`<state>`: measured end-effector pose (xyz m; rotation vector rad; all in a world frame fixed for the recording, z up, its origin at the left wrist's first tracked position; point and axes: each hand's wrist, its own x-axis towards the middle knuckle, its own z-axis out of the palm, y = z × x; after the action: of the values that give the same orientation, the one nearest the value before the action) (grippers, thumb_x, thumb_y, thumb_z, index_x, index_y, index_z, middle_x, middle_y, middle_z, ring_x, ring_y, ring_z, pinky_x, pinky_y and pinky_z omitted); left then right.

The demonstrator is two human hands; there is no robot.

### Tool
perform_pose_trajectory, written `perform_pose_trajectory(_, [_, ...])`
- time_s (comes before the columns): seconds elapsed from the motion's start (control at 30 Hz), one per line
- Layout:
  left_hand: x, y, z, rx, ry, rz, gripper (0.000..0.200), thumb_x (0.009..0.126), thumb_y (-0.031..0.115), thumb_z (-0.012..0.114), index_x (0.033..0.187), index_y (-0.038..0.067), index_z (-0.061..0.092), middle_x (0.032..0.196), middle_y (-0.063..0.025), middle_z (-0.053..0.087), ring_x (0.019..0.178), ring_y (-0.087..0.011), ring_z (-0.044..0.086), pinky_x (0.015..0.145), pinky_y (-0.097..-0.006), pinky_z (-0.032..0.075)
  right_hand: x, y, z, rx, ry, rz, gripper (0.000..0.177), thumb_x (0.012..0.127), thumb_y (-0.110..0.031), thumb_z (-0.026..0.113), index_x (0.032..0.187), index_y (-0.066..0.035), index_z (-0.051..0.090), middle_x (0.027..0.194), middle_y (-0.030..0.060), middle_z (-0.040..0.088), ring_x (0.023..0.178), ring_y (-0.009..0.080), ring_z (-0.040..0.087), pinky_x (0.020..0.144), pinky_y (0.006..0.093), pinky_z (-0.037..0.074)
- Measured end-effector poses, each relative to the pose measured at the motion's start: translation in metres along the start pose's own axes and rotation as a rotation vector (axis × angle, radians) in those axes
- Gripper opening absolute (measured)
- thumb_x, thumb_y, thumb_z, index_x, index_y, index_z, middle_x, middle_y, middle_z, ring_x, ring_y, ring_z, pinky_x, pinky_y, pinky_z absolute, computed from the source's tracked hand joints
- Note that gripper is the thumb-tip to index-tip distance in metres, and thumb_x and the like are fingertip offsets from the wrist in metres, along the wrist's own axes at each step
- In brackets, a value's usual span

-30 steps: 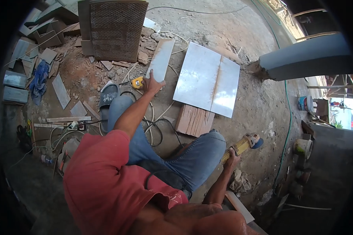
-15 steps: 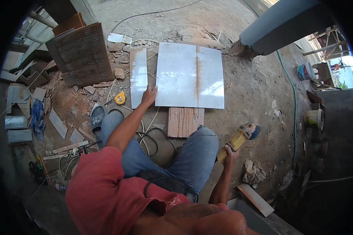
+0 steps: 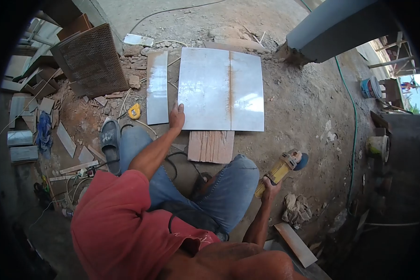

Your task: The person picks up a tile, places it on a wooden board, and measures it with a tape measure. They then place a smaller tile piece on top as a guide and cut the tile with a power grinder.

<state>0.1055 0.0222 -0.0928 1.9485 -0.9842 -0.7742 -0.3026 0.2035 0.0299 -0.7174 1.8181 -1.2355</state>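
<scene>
My left hand (image 3: 177, 117) is at the lower left edge of a large glossy grey tile (image 3: 205, 88), its fingers closed on that edge. A brownish line runs down the tile, right of its middle. Under its near edge sits a pinkish grooved block (image 3: 211, 146). A narrow tile strip (image 3: 157, 88) lies to the left, apart from the large tile. My right hand (image 3: 270, 186) grips a yellow angle grinder (image 3: 279, 170) by its body, off to the right of my knee. The grinder's blue disc (image 3: 302, 161) points away from me, clear of the tile.
A yellow tape measure (image 3: 134, 111) lies left of the strip. Stacked tiles (image 3: 91, 63) lean at the upper left. A grey column (image 3: 336, 30) stands at the upper right. Cables and tile scraps (image 3: 66, 139) lie on the left, a crumpled cloth (image 3: 297, 208) at the right.
The large tile, the strip and the block appear slightly further left in the view. My left hand has moved from the gap beside the strip onto the large tile's edge.
</scene>
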Motion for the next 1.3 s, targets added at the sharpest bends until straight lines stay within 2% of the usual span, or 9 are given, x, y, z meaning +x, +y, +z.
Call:
perform_pose_trajectory(0.2, [0.010, 0.027, 0.022, 0.089, -0.080, -0.080, 0.050, 0.094, 0.034, 0.039, 0.131, 0.001, 0.042, 0.120, -0.0264, 0.052, 0.113, -0.0415, 0.048, 0.095, -0.0426, 0.037, 0.003, 0.002, -0.002, -0.055, -0.010, 0.031, 0.048, 0.065, -0.013, 0.072, 0.106, 0.000, 0.052, 0.091, 0.0070, 0.057, 0.079, 0.0179, 0.056, 0.072, 0.0309, 0.047])
perform_pose_trajectory(0.27, [0.014, 0.035, 0.027, 0.036, -0.086, -0.014, 0.051, 0.094, 0.037, 0.038, 0.133, 0.003, 0.040, 0.121, -0.0268, 0.052, 0.114, -0.0425, 0.047, 0.095, -0.0443, 0.037, 0.001, -0.001, -0.004, -0.053, -0.007, 0.030, 0.047, 0.065, -0.013, 0.072, 0.106, 0.000, 0.052, 0.091, 0.0071, 0.057, 0.079, 0.0179, 0.056, 0.072, 0.0311, 0.047])
perform_pose_trajectory(0.4, [0.022, 0.034, 0.026, 0.301, -0.176, -0.039, 0.055, 0.093, 0.039, 0.039, 0.136, 0.005, 0.033, 0.114, -0.0284, 0.055, 0.104, -0.0465, 0.052, 0.088, -0.0504, 0.040, 0.016, -0.021, 0.011, -0.062, -0.036, 0.000, 0.048, 0.065, -0.013, 0.072, 0.107, 0.000, 0.051, 0.092, 0.0076, 0.058, 0.079, 0.0184, 0.057, 0.072, 0.0316, 0.047])
perform_pose_trajectory(0.5, [0.021, 0.038, 0.024, 0.264, -0.156, 0.029, 0.057, 0.093, 0.039, 0.040, 0.139, 0.007, 0.027, 0.109, -0.0310, 0.056, 0.098, -0.0491, 0.053, 0.086, -0.0525, 0.041, 0.024, -0.039, 0.025, -0.106, -0.064, -0.056, 0.050, 0.065, -0.014, 0.072, 0.108, 0.000, 0.050, 0.093, 0.0080, 0.058, 0.079, 0.0188, 0.058, 0.072, 0.0319, 0.048])
perform_pose_trajectory(0.73, [0.023, 0.052, 0.014, 0.377, -0.345, -0.059, 0.071, 0.091, 0.038, 0.045, 0.140, -0.004, 0.014, 0.121, -0.0349, 0.047, 0.110, -0.0467, 0.049, 0.093, -0.0477, 0.039, 0.055, -0.052, 0.064, -0.173, -0.200, -0.095, 0.051, 0.064, -0.012, 0.072, 0.108, 0.000, 0.050, 0.092, 0.0083, 0.059, 0.078, 0.0190, 0.059, 0.071, 0.0320, 0.048])
perform_pose_trajectory(0.83, [0.030, 0.044, 0.016, 0.413, -0.451, -0.063, 0.099, 0.081, 0.047, 0.058, 0.140, -0.008, 0.001, 0.127, -0.0361, 0.041, 0.117, -0.0422, 0.047, 0.098, -0.0421, 0.037, 0.064, -0.060, 0.085, -0.201, -0.254, -0.094, 0.051, 0.064, -0.012, 0.073, 0.108, 0.000, 0.049, 0.092, 0.0095, 0.059, 0.078, 0.0195, 0.059, 0.072, 0.0318, 0.049])
perform_pose_trajectory(0.97, [0.032, 0.034, 0.018, 0.373, -0.453, -0.020, 0.111, 0.074, 0.051, 0.066, 0.140, -0.008, -0.001, 0.125, -0.0356, 0.043, 0.115, -0.0418, 0.049, 0.096, -0.0397, 0.040, 0.081, -0.057, 0.111, -0.197, -0.352, -0.035, 0.057, 0.063, -0.014, 0.074, 0.111, 0.001, 0.047, 0.094, 0.0102, 0.059, 0.081, 0.0191, 0.059, 0.073, 0.0328, 0.049])
perform_pose_trajectory(1.17, [0.034, 0.026, 0.022, 0.349, -0.424, 0.027, 0.111, 0.074, 0.049, 0.067, 0.140, -0.008, -0.002, 0.126, -0.0357, 0.043, 0.116, -0.0419, 0.047, 0.097, -0.0393, 0.039, 0.111, -0.059, 0.169, -0.235, -0.475, -0.142, 0.074, 0.059, -0.021, 0.076, 0.120, 0.005, 0.044, 0.101, 0.0142, 0.059, 0.087, 0.0226, 0.059, 0.079, 0.0330, 0.048])
perform_pose_trajectory(1.3, [0.029, 0.037, 0.021, 0.332, -0.395, -0.028, 0.109, 0.074, 0.041, 0.069, 0.139, -0.009, -0.003, 0.126, -0.0363, 0.042, 0.116, -0.0432, 0.047, 0.098, -0.0400, 0.038, 0.136, -0.070, 0.218, -0.254, -0.529, -0.170, 0.074, 0.059, -0.024, 0.076, 0.119, 0.005, 0.045, 0.101, 0.0156, 0.060, 0.089, 0.0229, 0.060, 0.079, 0.0328, 0.048])
